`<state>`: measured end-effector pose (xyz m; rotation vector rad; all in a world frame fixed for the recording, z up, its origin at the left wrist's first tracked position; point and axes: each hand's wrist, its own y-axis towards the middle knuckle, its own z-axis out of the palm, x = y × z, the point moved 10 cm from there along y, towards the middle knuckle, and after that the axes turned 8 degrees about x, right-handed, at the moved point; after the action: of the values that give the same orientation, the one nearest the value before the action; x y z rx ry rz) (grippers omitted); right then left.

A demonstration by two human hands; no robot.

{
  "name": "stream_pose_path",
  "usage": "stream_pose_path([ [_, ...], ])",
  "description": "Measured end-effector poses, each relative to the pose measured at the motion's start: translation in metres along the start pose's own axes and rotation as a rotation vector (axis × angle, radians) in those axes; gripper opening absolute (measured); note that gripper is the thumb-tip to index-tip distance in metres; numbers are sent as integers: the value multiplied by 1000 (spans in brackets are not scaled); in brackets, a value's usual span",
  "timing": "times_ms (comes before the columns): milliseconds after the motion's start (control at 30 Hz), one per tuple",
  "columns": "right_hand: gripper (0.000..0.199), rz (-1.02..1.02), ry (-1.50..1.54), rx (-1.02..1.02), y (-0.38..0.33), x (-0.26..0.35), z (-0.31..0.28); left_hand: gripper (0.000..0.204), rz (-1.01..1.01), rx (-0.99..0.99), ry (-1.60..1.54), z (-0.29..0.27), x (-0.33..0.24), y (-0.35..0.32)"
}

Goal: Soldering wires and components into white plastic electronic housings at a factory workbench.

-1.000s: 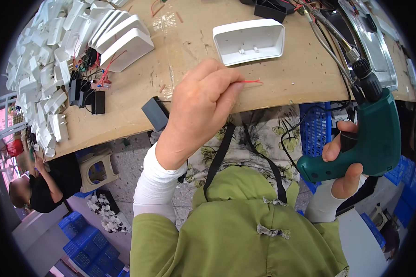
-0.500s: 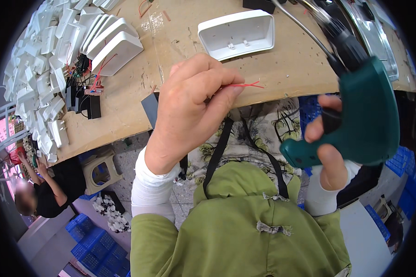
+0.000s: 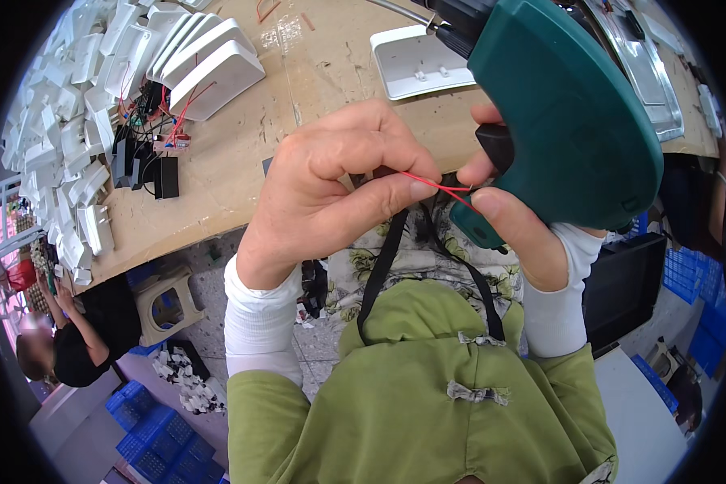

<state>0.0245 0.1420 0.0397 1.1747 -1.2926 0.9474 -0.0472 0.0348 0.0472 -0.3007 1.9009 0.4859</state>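
Observation:
Thumb and fingers of my left hand (image 3: 343, 189) are pinched on a pair of thin red wires (image 3: 453, 189), whose ends fork out to the right. My right hand (image 3: 524, 230) is wrapped around the handle of a dark green soldering gun (image 3: 577, 121) with a black trigger. A thin metal tube runs from its front; the tip lies beyond the picture's upper edge. My right thumb and a fingertip are close by the wire ends; whether they touch them I cannot tell. Behind the gun, an open white plastic housing (image 3: 411, 60) lies on the table, partly covered.
White housings (image 3: 64, 121) are heaped along the left of the brown table (image 3: 234, 169). Beside them lie black boxes (image 3: 166, 177) with tangled wires and small circuit boards. A shiny metal tray (image 3: 633, 73) stands at the right. On the left, another person (image 3: 97, 331) works near a stool (image 3: 165, 306).
My right hand has brought the soldering gun leftward and up, its thumb and finger now close to the wire ends. My left hand has lowered slightly, still pinching the red wires.

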Motion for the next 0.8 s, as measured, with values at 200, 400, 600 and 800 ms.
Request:
stream_pose_path([
  [200, 46, -24, -167, -1, 0, 0, 2, 12, 36, 6, -8, 1, 0, 0],
  [400, 41, -185, -617, -110, -2, 18, 3, 13, 123, -27, 234, 7, -4, -2],
  [600, 42, -164, -241, -434, -25, 23, -39, 11, 74, -267, 541, -11, -5, -3],
  [800, 54, 18, -67, -283, -60, 2, -77, 11, 14, -333, 775, -5, -4, 8],
])
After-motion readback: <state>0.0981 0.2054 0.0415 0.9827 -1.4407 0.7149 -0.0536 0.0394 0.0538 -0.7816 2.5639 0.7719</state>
